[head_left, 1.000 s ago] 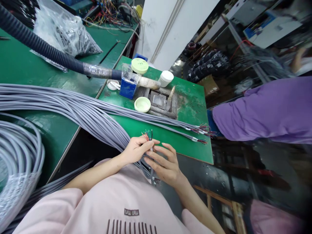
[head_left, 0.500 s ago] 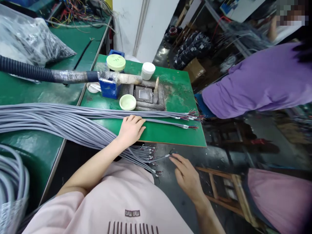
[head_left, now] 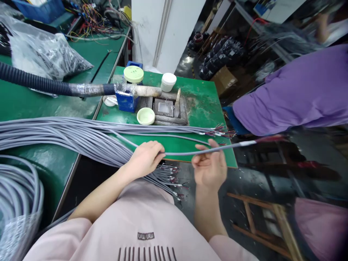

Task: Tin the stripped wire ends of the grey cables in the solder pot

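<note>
Right hand (head_left: 210, 167): thumb and fingers pinch a single grey cable (head_left: 179, 153) by its jacket. Left hand (head_left: 144, 158): fingers curled closed on the same cable. The cable runs just above the near edge of the table (head_left: 201, 108), and its stripped wire end (head_left: 268, 138) reaches past the table's right corner. Judged light, limp and smooth. It is best held on the jacket, clear of the fragile bare wires. The bundle (head_left: 81, 136) lies on the table.

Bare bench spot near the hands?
Free: green board right of the metal fixture; left bench strip between hose and cable bundle. Crowded: around the blue box, and the front edge, where left hand and right hand hold one cable.
</note>
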Demonstrator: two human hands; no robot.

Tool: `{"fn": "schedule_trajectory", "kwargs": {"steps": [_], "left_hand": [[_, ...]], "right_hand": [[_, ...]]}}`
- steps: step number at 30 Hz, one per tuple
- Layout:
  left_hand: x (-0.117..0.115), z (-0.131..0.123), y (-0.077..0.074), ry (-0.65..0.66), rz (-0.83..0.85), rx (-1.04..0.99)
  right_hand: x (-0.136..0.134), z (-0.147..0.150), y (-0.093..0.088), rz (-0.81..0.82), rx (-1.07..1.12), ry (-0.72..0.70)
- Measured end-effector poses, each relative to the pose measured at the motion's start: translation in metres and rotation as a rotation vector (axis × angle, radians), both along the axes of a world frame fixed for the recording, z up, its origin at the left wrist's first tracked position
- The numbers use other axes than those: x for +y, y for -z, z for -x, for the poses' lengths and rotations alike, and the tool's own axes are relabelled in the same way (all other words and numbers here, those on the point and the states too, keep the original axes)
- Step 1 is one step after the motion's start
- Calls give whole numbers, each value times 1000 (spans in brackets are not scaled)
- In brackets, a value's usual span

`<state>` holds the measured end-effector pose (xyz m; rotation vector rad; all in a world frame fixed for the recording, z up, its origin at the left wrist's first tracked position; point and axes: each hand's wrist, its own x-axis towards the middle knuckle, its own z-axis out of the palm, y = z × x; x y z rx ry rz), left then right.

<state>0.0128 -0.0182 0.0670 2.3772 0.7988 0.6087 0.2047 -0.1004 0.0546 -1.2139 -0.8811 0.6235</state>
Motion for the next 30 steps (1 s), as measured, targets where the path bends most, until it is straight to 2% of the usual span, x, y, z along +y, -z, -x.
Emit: {"fn": "schedule_trajectory", "kwargs": {"steps": [2, 3, 7, 10, 14, 18, 25, 30], "left_hand": [[-5, 9, 3, 34, 118, -17], [-6, 12, 6, 47, 181, -24], [-8, 15, 14, 73, 472, -191], [-9, 12, 13, -16, 714, -432], [-6, 8, 11, -216, 941, -729], [-3, 5, 12, -289, 989, -898], [1, 1, 3, -284, 1063, -1059], [3, -3, 0, -268, 1101, -1088]], "right_hand": [[1, 1, -15, -61, -55, 90], [1, 4, -20, -45, -89, 76], [-5, 22, -25, 203, -236, -207], [-8, 32, -20, 300, -293, -355], [-10, 38, -16, 336, -332, -426], [-12, 43, -13, 316, -376, -474], [-12, 44, -11, 324, -410, -479], [-12, 43, -11, 312, -410, -494]]}}
